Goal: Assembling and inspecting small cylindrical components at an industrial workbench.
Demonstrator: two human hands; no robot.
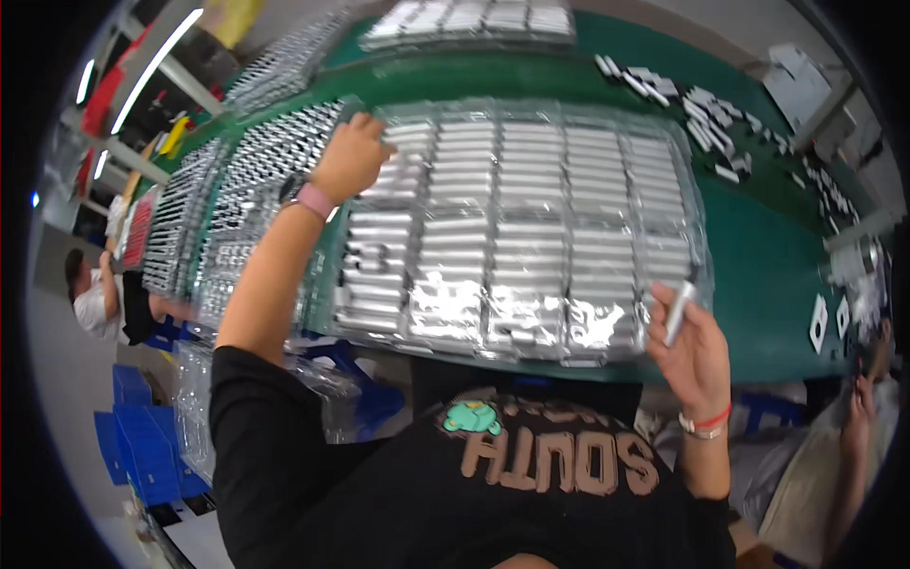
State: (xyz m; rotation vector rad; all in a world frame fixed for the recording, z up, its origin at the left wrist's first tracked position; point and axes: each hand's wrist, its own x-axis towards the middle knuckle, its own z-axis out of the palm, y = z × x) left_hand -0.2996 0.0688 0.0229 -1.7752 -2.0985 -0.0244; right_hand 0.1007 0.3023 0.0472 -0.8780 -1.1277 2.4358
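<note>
Right grip [695, 358] holds a white stick [679, 314]; it slants between fingers.

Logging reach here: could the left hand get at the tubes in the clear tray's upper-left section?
Likely yes: the left hand is beside those tubes, with nothing visible blocking it, though blur hides contact.

Left hand [354, 156] stretches forward, perhaps half-curled; right hand [694, 356] pinches, palm upward.
</note>
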